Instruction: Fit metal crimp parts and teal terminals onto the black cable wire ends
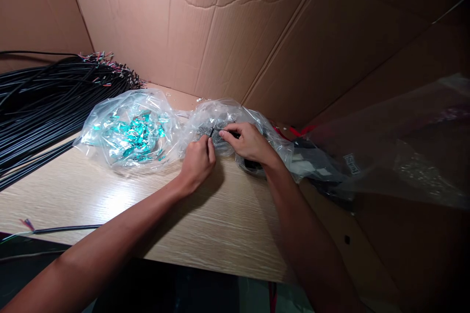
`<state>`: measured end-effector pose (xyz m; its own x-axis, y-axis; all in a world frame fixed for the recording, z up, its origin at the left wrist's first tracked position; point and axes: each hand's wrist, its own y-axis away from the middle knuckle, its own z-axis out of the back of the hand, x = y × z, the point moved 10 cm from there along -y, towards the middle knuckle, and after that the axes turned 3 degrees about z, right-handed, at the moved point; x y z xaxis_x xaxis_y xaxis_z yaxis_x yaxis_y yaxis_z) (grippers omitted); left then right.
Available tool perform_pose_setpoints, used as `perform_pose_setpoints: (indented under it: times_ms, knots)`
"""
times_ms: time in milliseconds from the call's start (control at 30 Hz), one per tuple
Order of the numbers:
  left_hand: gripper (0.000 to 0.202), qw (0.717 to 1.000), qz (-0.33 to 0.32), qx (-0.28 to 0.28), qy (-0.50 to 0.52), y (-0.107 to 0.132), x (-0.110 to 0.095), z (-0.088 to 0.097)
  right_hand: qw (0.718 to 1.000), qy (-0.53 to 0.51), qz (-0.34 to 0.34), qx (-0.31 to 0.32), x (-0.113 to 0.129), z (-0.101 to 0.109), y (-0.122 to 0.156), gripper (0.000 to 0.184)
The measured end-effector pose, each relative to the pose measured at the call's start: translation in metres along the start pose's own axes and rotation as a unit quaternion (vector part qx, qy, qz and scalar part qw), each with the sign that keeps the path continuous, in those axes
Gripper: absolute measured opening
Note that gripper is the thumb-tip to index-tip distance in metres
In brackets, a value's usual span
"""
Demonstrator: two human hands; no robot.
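Note:
My left hand point(198, 159) is closed, with a thin black piece point(212, 131) sticking up from between thumb and fingers. Close to its right, my right hand point(249, 142) pinches a small dark part point(235, 134), mostly hidden by the fingers. The two hands almost meet over a clear plastic bag point(227, 107) of small grey metal-looking pieces. Left of them lies another clear bag point(99, 107) holding shiny turquoise pieces point(139, 134). What kind of parts I hold is too small to tell.
Many black cables point(47, 93) with stripped, coloured wire ends lie at the left. One cable point(69, 228) rests near the front edge of the wooden table point(220, 234). Cardboard walls point(154, 24) rise behind. More plastic bags point(312, 161) sit at the right.

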<state>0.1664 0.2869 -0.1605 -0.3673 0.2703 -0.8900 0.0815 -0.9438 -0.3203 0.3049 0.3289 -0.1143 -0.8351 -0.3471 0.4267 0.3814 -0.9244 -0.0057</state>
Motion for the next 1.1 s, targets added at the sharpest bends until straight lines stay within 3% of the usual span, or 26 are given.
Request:
perform_pose_setpoints:
  times_ms: [133, 233, 400, 767, 933, 1100]
  knots:
    - [0.036, 0.998, 0.03, 0.018, 0.046, -0.005, 0.006, -0.001, 1.0, 0.011, -0.004, -0.002, 0.0, 0.001, -0.001, 0.067]
    - [0.035, 0.976, 0.117, 0.07, 0.169, -0.006, 0.017, -0.012, 1.0, 0.019, -0.017, -0.019, -0.005, 0.009, -0.001, 0.069]
    - [0.035, 0.852, 0.282, 0.133, 0.42, 0.005, 0.021, -0.033, 1.0, 0.026, -0.005, -0.011, -0.008, 0.015, 0.002, 0.072]
    - [0.045, 0.661, 0.361, 0.157, 0.639, 0.013, 0.007, -0.041, 0.999, -0.015, 0.029, 0.009, -0.007, 0.001, -0.006, 0.072]
    - [0.049, 0.637, 0.374, 0.157, 0.655, 0.015, 0.003, -0.041, 0.999, -0.033, 0.021, 0.013, -0.009, -0.004, -0.007, 0.076]
    - [0.046, 0.668, 0.361, 0.163, 0.63, 0.014, 0.005, -0.043, 0.998, -0.052, 0.026, 0.012, -0.008, -0.004, -0.007, 0.078]
